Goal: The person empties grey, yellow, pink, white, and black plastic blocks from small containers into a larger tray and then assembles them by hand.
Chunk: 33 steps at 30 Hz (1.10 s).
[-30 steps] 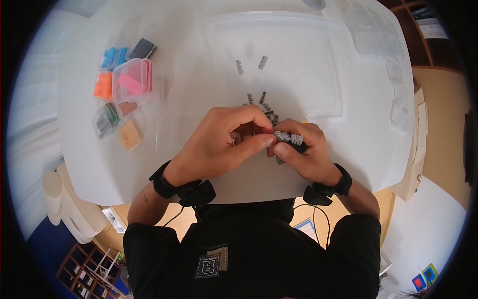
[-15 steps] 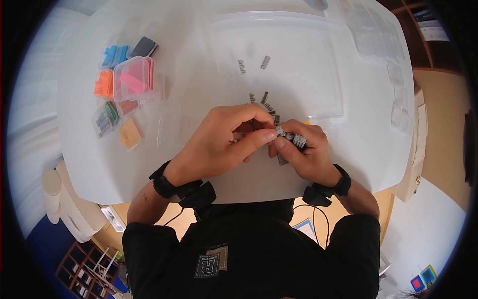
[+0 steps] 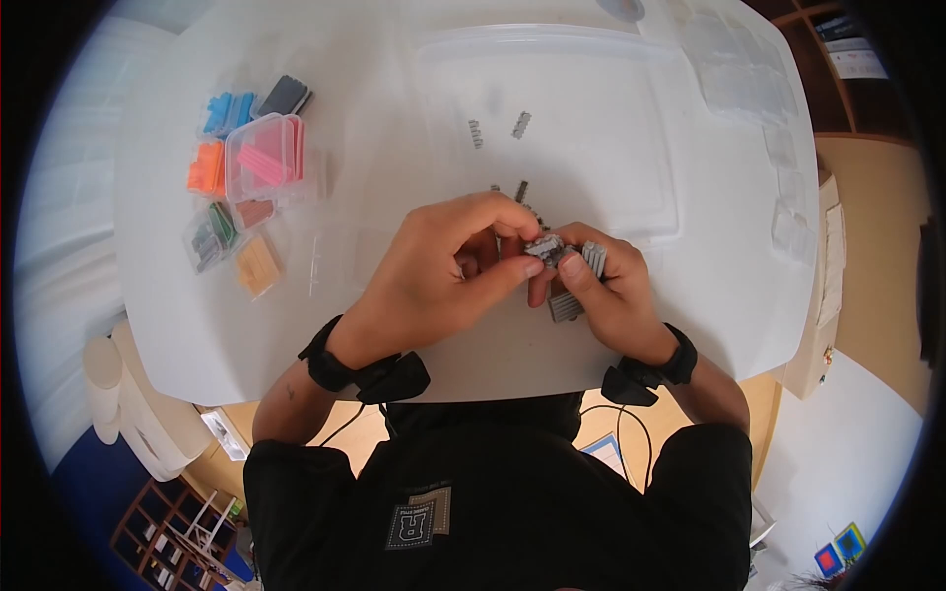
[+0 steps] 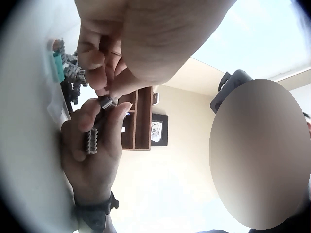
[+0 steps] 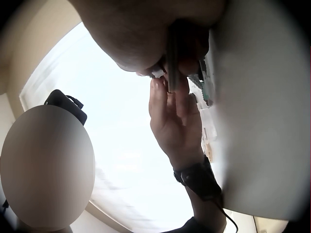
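Note:
Over the near side of the table my two hands meet. The left hand (image 3: 429,261) pinches one end of a small grey toothed block (image 3: 543,248) between thumb and forefinger. My right hand (image 3: 623,300) grips the other end of that block with its thumb. A ribbed grey piece (image 3: 565,306) sticks out below the right thumb, and another ribbed piece (image 3: 593,256) shows between thumb and forefinger. In the left wrist view a toothed grey piece (image 4: 92,141) lies in the right hand. A pile of grey pieces (image 3: 522,191) is partly hidden behind the fingers.
Two loose grey strips (image 3: 521,124) lie farther off, inside a clear tray (image 3: 680,177). At the left stand small clear boxes with pink (image 3: 266,163), orange (image 3: 206,169), blue and other coloured pieces. Clear empty-looking containers (image 3: 739,59) line the far right.
The small grey block between the hands has turned and risen a little toward the left fingertips. More of the ribbed pieces shows in the right hand. Both hands stay almost in place.

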{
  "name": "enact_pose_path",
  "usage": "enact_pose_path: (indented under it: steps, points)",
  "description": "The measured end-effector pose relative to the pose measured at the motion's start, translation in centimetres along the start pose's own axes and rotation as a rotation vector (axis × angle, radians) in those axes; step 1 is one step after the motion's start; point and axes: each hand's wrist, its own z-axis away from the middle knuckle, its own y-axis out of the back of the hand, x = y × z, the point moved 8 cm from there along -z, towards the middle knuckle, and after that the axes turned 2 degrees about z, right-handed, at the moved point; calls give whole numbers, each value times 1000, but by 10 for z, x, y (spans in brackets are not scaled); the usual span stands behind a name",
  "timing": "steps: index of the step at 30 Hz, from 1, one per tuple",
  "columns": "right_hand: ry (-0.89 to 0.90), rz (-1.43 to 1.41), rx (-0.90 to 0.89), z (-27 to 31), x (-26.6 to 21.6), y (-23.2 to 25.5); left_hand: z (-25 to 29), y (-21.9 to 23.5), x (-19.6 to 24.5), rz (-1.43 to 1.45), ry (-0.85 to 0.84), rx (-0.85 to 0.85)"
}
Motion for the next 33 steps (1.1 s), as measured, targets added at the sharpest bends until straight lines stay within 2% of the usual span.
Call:
enact_pose_path:
  steps: [3, 8, 13, 15, 22, 24, 28, 33]
  points:
    - [-60, -63, -19, 0, 4, -2, 0, 5, 2, 25, -30, 98]
    - [-50, -117, 16, -1, 2, 1, 0, 8, -1, 43, 12, 134]
    - [-151, -165, 0, -2, 1, 1, 1, 11, -2, -38, 40, 121]
    - [-146, -133, 8, -2, 2, 3, 0, 11, 4, -51, -32, 144]
    - [-128, -73, 8, -3, -1, 5, -1, 8, 6, -81, -78, 148]
    - [-113, -95, -9, -3, -5, 3, -1, 4, 16, -215, -213, 116]
    - [-122, -226, -15, -4, -7, -3, 1, 4, 16, -193, -208, 153]
    - [-47, -175, 13, -2, -3, -3, 1, -3, 17, -175, -272, 108]
